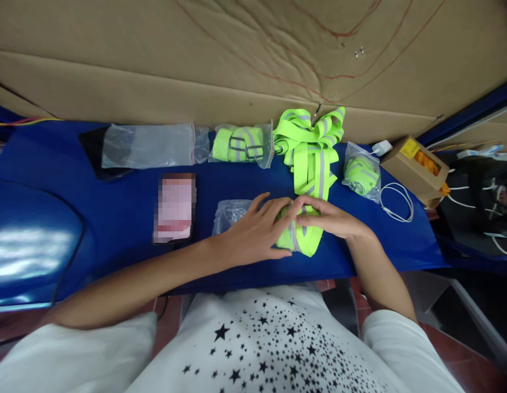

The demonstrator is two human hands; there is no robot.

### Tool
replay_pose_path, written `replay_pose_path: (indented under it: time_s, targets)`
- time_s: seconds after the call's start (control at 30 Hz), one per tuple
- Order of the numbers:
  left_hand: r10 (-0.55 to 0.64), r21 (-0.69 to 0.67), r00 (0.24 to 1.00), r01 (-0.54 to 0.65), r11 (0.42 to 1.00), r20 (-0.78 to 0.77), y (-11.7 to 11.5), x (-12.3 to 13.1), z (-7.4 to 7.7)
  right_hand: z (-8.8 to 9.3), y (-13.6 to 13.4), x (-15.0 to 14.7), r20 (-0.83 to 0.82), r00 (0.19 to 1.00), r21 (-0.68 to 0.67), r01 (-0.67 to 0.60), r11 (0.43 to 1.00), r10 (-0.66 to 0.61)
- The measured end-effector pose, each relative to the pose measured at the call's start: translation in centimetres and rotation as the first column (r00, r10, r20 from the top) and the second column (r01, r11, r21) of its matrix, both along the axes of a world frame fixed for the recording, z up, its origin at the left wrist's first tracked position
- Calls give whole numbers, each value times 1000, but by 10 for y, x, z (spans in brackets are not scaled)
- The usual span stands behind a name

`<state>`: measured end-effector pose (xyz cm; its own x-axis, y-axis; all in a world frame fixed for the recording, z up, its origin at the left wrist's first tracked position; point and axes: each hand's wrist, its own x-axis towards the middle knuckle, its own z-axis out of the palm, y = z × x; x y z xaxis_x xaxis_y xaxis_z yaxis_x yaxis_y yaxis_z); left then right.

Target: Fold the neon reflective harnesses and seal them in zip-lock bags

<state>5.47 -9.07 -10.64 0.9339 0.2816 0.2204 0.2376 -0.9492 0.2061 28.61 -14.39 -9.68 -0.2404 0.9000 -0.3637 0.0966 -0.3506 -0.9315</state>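
Observation:
My left hand [257, 226] lies across a clear plastic bag [231, 214], its thumb and fingers around the bag's right end. A bright yellow-green reflective strap [311, 243] with a grey stripe lies partly inside that end and loops out to the right. My right hand [329, 218] is closed at the bag's mouth, thumb and fingers on the strap. The fingertips of both hands meet there and hide part of the bag. Just behind, a loose pile of the same strap [310, 136] reaches down toward my right hand.
On the blue table [126, 218] lie a phone [175, 207], flat plastic bags [149, 146], a bagged strap with black buckles [240, 144] and another bagged strap [362, 173]. A white cable [396, 202] and an open cardboard box [417, 166] lie at right. Cardboard [155, 49] stands behind.

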Motion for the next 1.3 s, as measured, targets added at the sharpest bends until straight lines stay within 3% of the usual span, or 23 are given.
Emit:
replay_pose_path:
  time_s: [0.1,0.17,0.23,0.33,0.43,0.5,0.63,0.73,1.0,1.1,1.2,1.3]
  targets:
    - [14,84,1000,-13,996,-22,-2,4,12,9,1,-5,-25,999,124,47,991,-44]
    - [44,137,999,-40,990,-30,-1,6,21,13,3,-7,24,992,220,114,969,-122]
    - [55,180,998,-46,983,-42,0,8,27,15,5,-7,99,987,303,89,949,-125]
    - [45,259,999,-37,965,-24,0,12,27,15,6,-10,271,950,421,30,907,-157]
    - [42,313,999,-48,948,26,-1,12,25,17,4,-14,323,907,512,72,856,-270]
    - [30,296,999,-40,954,36,2,9,29,23,4,-14,254,945,501,53,864,-206]
    - [102,207,992,-115,971,75,12,-2,44,27,6,-1,-75,995,285,-39,958,63]
    - [196,157,977,-208,966,85,17,-6,49,18,8,4,-229,972,222,-8,975,60]
    - [172,247,980,-144,958,-97,18,3,44,-13,9,-24,-105,986,293,154,944,-128]
    - [156,283,979,-114,952,-133,16,7,42,-20,9,-33,-91,976,362,218,906,-198]
    - [128,350,985,-81,933,-113,14,10,41,-21,7,-37,60,961,462,212,861,-269]
    - [111,354,988,-66,933,-110,13,8,43,-18,5,-38,221,929,499,152,853,-296]
